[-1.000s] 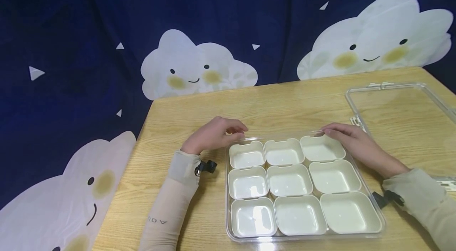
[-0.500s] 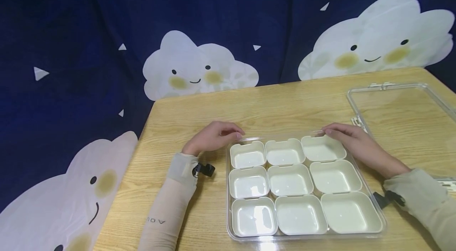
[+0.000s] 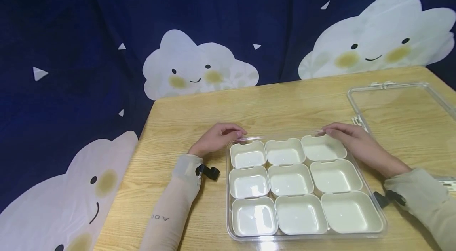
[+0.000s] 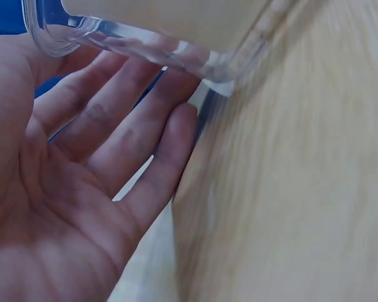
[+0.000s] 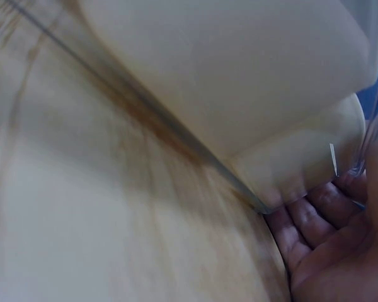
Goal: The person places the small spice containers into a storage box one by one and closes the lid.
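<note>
A clear plastic box (image 3: 306, 237) lies flat on the wooden table, filled with several cream bins (image 3: 290, 179) in rows. The bins hold nothing. My left hand (image 3: 217, 138) grips the box's far left corner, thumb at the rim. The left wrist view shows its fingers (image 4: 123, 135) reaching behind the clear wall. At the far right corner, my right hand (image 3: 356, 146) holds the rim with the thumb on top. Its other fingers (image 5: 312, 220) lie against the outside of the far wall in the right wrist view.
A clear lid (image 3: 350, 98) with white latches lies on the table (image 3: 285, 104) to the right, partly behind my right forearm. A dark blue curtain (image 3: 213, 1) with cloud prints hangs beyond the table's far edge.
My left hand has come down and closed onto the box's far left corner, its fingers now nearer the rim. The right hand and the box have stayed in place.
</note>
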`<act>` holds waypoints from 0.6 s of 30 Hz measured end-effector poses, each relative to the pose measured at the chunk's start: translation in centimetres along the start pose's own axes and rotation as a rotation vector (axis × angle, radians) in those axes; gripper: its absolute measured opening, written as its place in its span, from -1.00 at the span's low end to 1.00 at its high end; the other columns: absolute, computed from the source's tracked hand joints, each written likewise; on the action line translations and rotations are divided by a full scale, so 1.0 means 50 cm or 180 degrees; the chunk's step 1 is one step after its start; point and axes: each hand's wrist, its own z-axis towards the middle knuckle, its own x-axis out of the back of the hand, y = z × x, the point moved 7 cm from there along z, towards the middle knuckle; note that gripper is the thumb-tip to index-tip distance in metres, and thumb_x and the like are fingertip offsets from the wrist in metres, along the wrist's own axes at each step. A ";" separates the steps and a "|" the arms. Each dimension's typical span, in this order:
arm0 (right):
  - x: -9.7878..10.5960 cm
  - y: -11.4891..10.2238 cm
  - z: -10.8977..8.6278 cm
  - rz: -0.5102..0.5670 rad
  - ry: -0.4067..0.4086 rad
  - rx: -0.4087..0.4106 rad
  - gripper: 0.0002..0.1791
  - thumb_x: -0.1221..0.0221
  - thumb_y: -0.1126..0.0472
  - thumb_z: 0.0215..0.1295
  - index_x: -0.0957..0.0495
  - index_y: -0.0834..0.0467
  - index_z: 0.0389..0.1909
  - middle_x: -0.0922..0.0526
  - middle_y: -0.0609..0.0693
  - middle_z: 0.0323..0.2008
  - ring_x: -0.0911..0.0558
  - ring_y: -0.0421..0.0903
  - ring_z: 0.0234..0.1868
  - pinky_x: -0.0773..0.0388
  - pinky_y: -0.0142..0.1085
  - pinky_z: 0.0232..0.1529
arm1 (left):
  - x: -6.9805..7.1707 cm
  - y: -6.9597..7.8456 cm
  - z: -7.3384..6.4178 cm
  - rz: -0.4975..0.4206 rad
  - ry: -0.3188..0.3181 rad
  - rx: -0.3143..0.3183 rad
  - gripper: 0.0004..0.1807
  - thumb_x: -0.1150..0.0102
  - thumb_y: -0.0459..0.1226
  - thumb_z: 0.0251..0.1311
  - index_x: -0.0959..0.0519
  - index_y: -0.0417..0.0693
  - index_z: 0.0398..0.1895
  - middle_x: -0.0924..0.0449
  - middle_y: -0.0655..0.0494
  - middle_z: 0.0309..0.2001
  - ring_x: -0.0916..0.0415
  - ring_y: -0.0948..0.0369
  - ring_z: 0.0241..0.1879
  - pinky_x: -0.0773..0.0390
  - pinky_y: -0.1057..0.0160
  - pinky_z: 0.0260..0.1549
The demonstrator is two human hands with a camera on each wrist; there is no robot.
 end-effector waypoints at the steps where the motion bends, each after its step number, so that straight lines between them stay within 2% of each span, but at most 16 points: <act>1: 0.000 0.000 0.000 0.0003 0.0002 0.0008 -0.56 0.00 -0.05 0.63 -0.60 0.16 0.21 -0.70 -0.52 -0.02 -0.54 -0.65 0.05 -0.54 -0.63 -0.03 | 0.000 -0.003 0.000 -0.0068 0.0012 -0.0003 -0.72 -0.11 -0.20 0.52 -0.68 -0.06 0.13 -0.75 -0.03 0.08 -0.73 0.22 0.08 -0.63 0.24 0.20; 5: 0.000 -0.002 0.000 -0.0010 0.0007 0.0019 -0.57 0.00 -0.05 0.62 -0.61 0.15 0.20 -0.70 -0.51 0.00 -0.53 -0.65 0.06 -0.51 -0.65 -0.02 | 0.000 -0.010 -0.004 -0.0281 -0.0013 -0.0121 -0.71 -0.11 -0.21 0.52 -0.65 -0.10 0.16 -0.74 -0.09 0.09 -0.73 0.18 0.10 -0.63 0.23 0.21; 7: -0.001 -0.001 0.000 0.0006 0.0014 -0.0030 -0.56 -0.01 -0.07 0.62 -0.61 0.13 0.20 -0.70 -0.50 0.00 -0.54 -0.64 0.07 -0.52 -0.64 -0.02 | -0.002 -0.012 -0.008 -0.0443 -0.0096 -0.0168 -0.68 -0.11 -0.22 0.52 -0.62 -0.13 0.20 -0.72 -0.08 0.14 -0.72 0.16 0.14 -0.62 0.23 0.23; 13: -0.002 -0.001 0.000 0.0012 0.0007 -0.0111 -0.53 0.00 -0.11 0.61 -0.61 0.12 0.21 -0.72 -0.46 0.01 -0.54 -0.63 0.07 -0.54 -0.62 -0.01 | -0.029 -0.015 -0.020 -0.1218 -0.0624 -0.0126 -0.57 -0.03 -0.29 0.54 -0.48 -0.29 0.36 -0.60 -0.08 0.33 -0.55 0.16 0.37 -0.51 0.23 0.37; 16: -0.001 0.000 0.000 0.0022 0.0021 -0.0101 -0.54 -0.01 -0.11 0.61 -0.61 0.12 0.20 -0.71 -0.49 0.00 -0.55 -0.62 0.07 -0.54 -0.62 -0.01 | -0.040 -0.018 -0.023 -0.1488 -0.0790 -0.0073 -0.53 0.00 -0.34 0.53 -0.41 -0.32 0.43 -0.54 -0.06 0.39 -0.49 0.21 0.41 -0.51 0.23 0.36; 18: 0.000 0.000 0.000 -0.0004 0.0035 -0.0060 -0.55 0.00 -0.10 0.61 -0.62 0.12 0.20 -0.70 -0.51 0.00 -0.53 -0.64 0.07 -0.50 -0.64 0.01 | -0.044 -0.021 -0.025 -0.1541 -0.0841 -0.0047 -0.50 0.02 -0.34 0.53 -0.36 -0.30 0.47 -0.50 -0.03 0.43 -0.47 0.24 0.42 -0.52 0.23 0.35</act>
